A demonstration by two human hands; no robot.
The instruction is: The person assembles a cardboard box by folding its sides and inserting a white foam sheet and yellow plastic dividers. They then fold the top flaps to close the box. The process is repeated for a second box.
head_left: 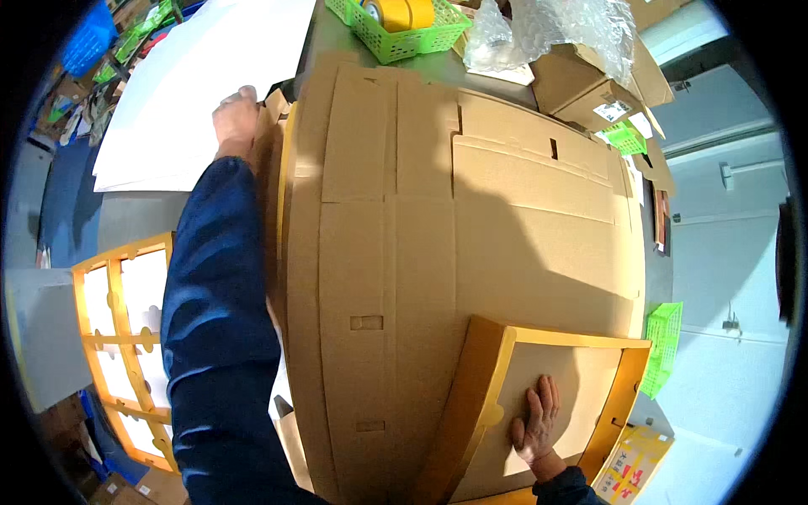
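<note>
A large sheet of die-cut brown cardboard (421,252), with folds and slots, lies flat across the middle. Beside its far left edge is my left hand (237,122), its fingers curled in; what they grip, if anything, is hidden. My right hand (539,417) rests with fingers extended inside a shallow open box with yellow sides (480,379). That box sits at the near right on top of the cardboard, and its brown bottom shows around my palm. A yellow strip and more brown board edges run down beneath the sheet's left side, partly behind my sleeve.
White sheets (202,93) lie at the far left. A yellow divided frame (126,337) with white compartments stands left of my arm. At the back are a green basket (404,34) with yellow tape rolls and a carton (589,84) topped by bubble wrap. Another green basket (663,345) stands at right.
</note>
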